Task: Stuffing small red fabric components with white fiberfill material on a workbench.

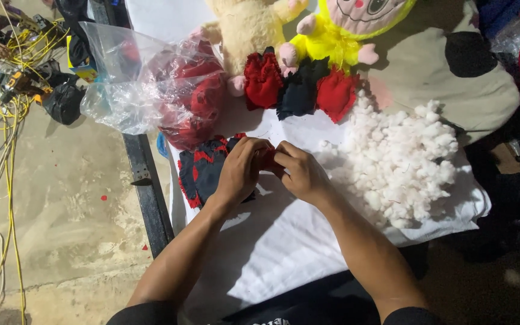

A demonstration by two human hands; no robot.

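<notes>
The left hand (pixel 242 168) and right hand (pixel 299 171) cover most of the small red piece (pixel 267 157) in their grip. Both plush toys (pixel 251 30) lose their heads to the top edge. Red contents blur inside the crumpled bag (pixel 145 90).

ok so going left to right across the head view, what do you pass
yellow cables → clear plastic bag of red pieces → dark and red fabric pile → left hand → right hand → white stuffing heap
</notes>
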